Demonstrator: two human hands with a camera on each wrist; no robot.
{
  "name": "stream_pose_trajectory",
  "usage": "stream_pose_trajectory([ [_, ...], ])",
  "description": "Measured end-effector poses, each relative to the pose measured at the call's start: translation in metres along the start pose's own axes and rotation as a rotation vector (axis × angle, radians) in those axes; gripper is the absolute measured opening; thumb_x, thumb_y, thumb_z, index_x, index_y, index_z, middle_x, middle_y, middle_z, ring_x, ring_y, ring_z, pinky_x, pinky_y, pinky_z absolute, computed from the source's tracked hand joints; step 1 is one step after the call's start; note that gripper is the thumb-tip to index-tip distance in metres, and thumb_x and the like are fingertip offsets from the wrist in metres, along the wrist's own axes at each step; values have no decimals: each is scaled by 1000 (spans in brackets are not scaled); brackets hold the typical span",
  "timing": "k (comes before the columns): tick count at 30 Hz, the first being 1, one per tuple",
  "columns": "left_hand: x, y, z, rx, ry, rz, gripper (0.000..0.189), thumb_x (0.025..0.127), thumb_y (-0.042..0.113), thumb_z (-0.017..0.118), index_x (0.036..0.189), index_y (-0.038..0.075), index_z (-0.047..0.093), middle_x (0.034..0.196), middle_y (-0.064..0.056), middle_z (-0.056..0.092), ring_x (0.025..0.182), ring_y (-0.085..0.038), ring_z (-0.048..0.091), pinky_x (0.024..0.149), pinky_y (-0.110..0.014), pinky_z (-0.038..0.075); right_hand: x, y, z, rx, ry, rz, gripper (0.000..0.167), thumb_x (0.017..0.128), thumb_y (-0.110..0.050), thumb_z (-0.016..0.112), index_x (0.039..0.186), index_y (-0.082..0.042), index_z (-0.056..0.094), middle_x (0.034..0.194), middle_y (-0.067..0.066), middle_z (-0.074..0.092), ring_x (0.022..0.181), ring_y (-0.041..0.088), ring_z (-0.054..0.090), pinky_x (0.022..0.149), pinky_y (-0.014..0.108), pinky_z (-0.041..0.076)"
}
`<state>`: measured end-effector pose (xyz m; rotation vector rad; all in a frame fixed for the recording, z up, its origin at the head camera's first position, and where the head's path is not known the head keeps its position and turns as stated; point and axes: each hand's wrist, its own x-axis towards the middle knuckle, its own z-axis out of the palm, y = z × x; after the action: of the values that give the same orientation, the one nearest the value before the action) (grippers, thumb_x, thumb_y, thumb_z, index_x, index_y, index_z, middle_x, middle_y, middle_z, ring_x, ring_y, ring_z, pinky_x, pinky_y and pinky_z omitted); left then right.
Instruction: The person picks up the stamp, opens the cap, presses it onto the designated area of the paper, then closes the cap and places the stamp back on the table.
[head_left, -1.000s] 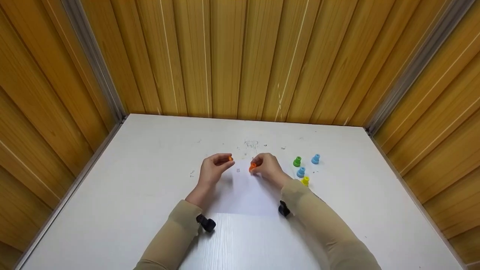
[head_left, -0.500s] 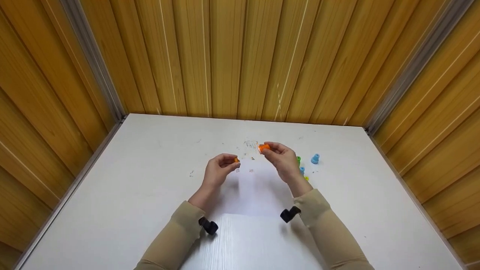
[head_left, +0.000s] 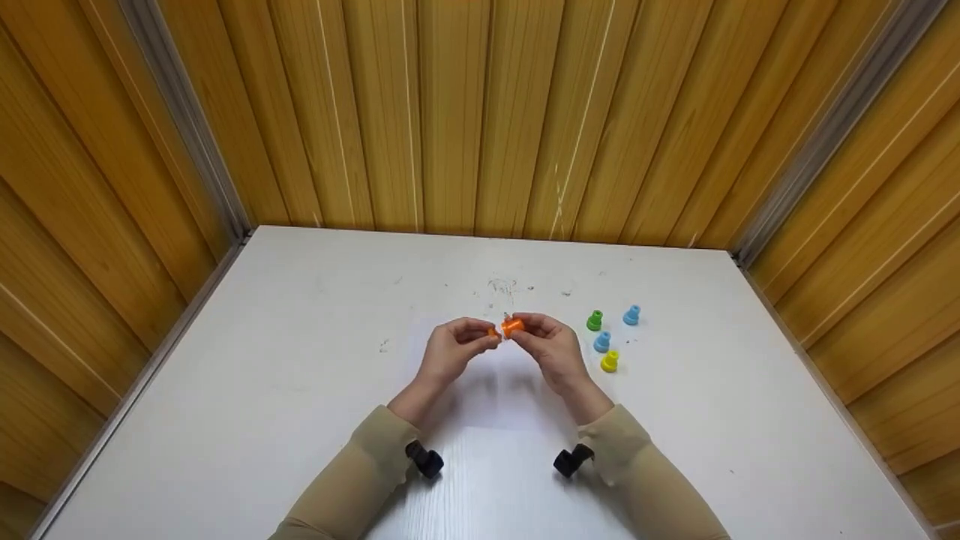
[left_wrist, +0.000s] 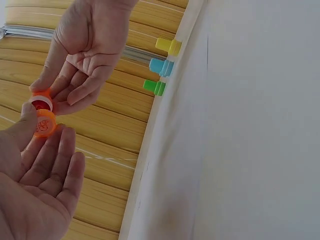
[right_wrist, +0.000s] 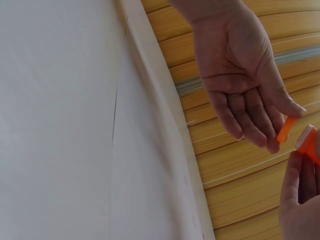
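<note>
In the head view, my left hand [head_left: 450, 352] and right hand [head_left: 553, 351] meet over a sheet of white paper [head_left: 480, 409]. Between thumb and fingers, the left pinches a small orange stamp cap [left_wrist: 45, 124], a round disc with a picture on it. My right hand grips an orange toy stamp [head_left: 513, 327], tipped on its side. Its white-rimmed red face [left_wrist: 42, 103] points toward the cap. In the left wrist view the cap overlaps the stamp's lower edge; the right wrist view shows a small gap between them.
Right of the paper stand a green stamp [head_left: 595, 320], two blue stamps, one farther back [head_left: 632, 315] and one nearer [head_left: 602, 341], and a yellow stamp [head_left: 610, 361]. Dark scribbles [head_left: 501, 286] mark the white table behind the paper. Wood-patterned walls [head_left: 450, 120] enclose it.
My right hand has lifted the orange stamp off the paper, tipped it sideways and brought it to the cap. A second small mark appeared on the paper. My left hand moved right.
</note>
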<state>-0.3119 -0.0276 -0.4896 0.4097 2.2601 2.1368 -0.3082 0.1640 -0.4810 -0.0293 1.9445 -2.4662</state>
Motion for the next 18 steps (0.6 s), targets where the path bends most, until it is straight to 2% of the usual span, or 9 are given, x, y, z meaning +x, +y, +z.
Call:
stream_pose_trajectory([
  [5,-1,1,1,7,-6,-1,28,87,12,82,111,-1,76,105,-17,79,93,-21,78,86,-31,64,-1,3,2,-38,-15,-2,33,87,10,74,120,7,70,108,4,77,99,14,73,90,24,62],
  [12,-1,-2,2,49,4,23,28,85,13,84,109,0,77,104,-16,79,93,-23,78,85,-31,65,-1,8,0,-113,-40,-40,38,86,4,78,123,8,69,110,6,78,99,14,73,90,23,61],
  [18,-3,-2,2,50,19,30,28,85,13,84,108,-1,77,104,-17,79,94,-25,79,84,-32,65,-3,12,2,-106,-28,-35,37,87,5,77,122,8,67,109,8,78,99,14,74,90,24,62],
])
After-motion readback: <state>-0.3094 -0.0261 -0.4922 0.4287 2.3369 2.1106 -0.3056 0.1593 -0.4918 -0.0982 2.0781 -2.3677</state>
